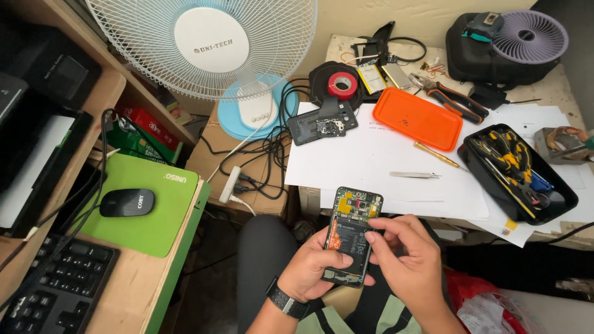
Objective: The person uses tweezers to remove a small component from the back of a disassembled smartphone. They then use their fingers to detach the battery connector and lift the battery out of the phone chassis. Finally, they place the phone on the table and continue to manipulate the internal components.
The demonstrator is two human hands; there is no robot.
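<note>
The left hand (312, 269) cradles an opened phone (351, 235) from below, its fingers wrapped round the edges, above the person's lap. The right hand (405, 256) rests on the exposed battery, fingers bent close together, perhaps pinching some small part. Tweezers (414, 175) lie on the paper-covered worktop (371, 154) beyond.

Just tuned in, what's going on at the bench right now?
A person holds an opened phone, back cover off, in the left hand, while the right hand fingers touch its exposed insides. Tweezers and a small screwdriver lie unused on the white paper, near an orange tray.
</note>
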